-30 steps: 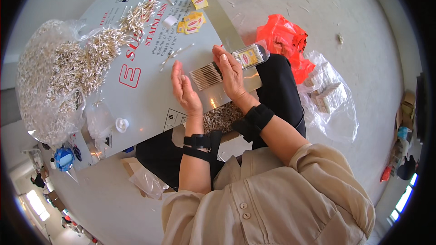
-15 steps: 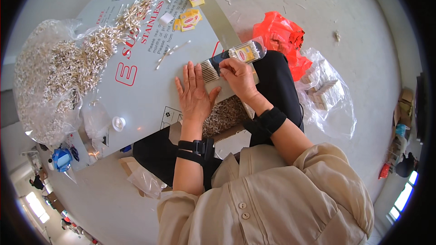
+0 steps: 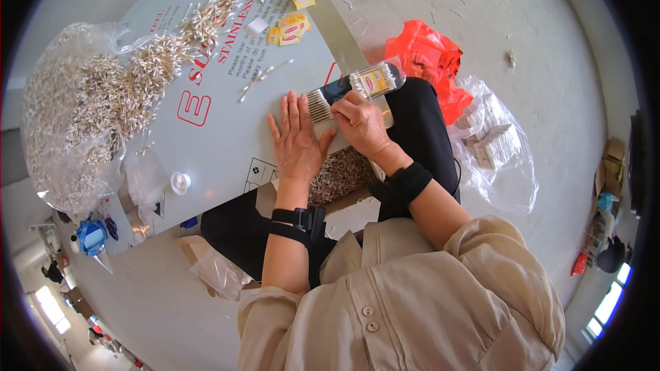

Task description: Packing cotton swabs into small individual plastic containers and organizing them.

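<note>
A bag of cotton swabs (image 3: 75, 117) is lying at the table's (image 3: 206, 144) left; a swab packet (image 3: 354, 88) is resting at its right edge, with a bag of boxes (image 3: 491, 148) sitting on the floor farther right.

Near the middle of the frame, the left hand (image 3: 297, 139) lies flat, palm down, fingers spread and pointing upward. Just to its right, the right hand (image 3: 362, 122) is curled closed, knuckles up. Both forearms rise from the lower edge, each wrist wearing a black band.

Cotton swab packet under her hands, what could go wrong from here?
The right hand presses a clear packet of cotton swabs near the board's edge, so it could slide off onto the floor. The swab ends poke out beside the left hand and may spill. The big bag of swabs lies open, its heap spreading.
</note>
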Tool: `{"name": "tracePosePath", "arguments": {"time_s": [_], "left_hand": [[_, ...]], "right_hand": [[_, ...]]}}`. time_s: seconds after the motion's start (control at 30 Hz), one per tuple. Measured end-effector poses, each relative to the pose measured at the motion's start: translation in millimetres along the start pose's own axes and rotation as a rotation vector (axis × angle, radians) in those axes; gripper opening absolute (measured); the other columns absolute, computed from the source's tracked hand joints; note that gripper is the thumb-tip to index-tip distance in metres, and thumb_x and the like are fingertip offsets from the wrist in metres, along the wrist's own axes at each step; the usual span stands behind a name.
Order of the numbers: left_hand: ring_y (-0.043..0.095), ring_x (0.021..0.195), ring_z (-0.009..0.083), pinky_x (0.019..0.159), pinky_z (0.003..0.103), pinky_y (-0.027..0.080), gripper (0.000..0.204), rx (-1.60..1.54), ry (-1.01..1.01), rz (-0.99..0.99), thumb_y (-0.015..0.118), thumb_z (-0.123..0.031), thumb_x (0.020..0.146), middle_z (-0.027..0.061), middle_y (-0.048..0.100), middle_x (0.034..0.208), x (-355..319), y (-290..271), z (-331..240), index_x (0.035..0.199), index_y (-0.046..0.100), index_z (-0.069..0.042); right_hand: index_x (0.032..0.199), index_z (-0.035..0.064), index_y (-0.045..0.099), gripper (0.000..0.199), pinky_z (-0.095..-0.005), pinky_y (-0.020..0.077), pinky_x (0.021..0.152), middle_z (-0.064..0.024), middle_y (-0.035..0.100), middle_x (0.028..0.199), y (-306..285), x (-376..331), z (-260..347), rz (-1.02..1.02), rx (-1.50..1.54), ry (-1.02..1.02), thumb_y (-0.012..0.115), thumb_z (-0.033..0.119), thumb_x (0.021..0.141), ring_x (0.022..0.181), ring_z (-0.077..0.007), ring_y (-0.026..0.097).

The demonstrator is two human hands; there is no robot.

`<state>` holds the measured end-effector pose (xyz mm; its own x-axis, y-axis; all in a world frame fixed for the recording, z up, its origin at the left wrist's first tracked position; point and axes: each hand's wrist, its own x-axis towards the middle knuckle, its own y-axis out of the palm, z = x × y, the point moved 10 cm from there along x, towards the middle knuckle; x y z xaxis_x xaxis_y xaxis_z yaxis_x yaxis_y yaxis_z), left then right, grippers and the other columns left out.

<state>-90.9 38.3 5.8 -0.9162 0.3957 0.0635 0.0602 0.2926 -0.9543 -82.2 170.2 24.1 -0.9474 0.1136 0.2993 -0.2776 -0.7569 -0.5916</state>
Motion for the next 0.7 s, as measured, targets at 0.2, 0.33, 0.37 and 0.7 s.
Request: {"name": "tracePosePath", "arguments": {"time_s": [0.2,0.33,0.37,0.7], "left_hand": [[0.018,0.148,0.0316,0.117,0.057,0.011,0.087,0.005,-0.006,0.0,0.063,-0.047,0.086,0.0159,0.023,0.158,0.0,0.9,1.4,0.151,0.022,-0.005],[0.02,0.147,0.031,0.118,0.055,0.012,0.088,0.049,-0.005,-0.005,0.06,-0.054,0.087,0.016,0.026,0.157,0.5,-0.2,-0.1,0.15,0.024,-0.004],[0.019,0.147,0.0309,0.118,0.055,0.012,0.088,0.046,-0.006,-0.006,0.06,-0.054,0.087,0.016,0.026,0.157,0.5,0.0,0.1,0.15,0.024,-0.005],[0.019,0.148,0.0297,0.118,0.055,0.011,0.089,0.049,-0.022,0.018,0.061,-0.054,0.086,0.0148,0.025,0.157,0.9,2.7,2.0,0.151,0.024,-0.005]], "right_hand": [[0.082,0.0072,0.065,0.004,-0.0441,0.0505,0.062,-0.0109,0.058,0.08,-0.8,-0.3,5.2,0.006,-0.003,-0.027,0.065,0.006,0.079,0.072,-0.0355,0.062],[0.082,0.007,0.064,0.003,-0.0442,0.0499,0.061,-0.0111,0.057,0.078,-3.1,1.3,3.3,-0.039,-0.006,-0.008,0.065,0.006,0.079,0.071,-0.0352,0.062],[0.082,0.007,0.064,0.003,-0.0442,0.0499,0.061,-0.0111,0.057,0.078,-2.8,1.3,3.5,-0.038,-0.006,-0.009,0.065,0.006,0.079,0.071,-0.0352,0.062],[0.091,0.006,0.067,0.012,-0.0411,0.0506,0.063,-0.0118,0.06,0.081,0.3,5.0,4.4,0.016,-0.015,0.015,0.065,0.004,0.079,0.074,-0.0344,0.063]]}}
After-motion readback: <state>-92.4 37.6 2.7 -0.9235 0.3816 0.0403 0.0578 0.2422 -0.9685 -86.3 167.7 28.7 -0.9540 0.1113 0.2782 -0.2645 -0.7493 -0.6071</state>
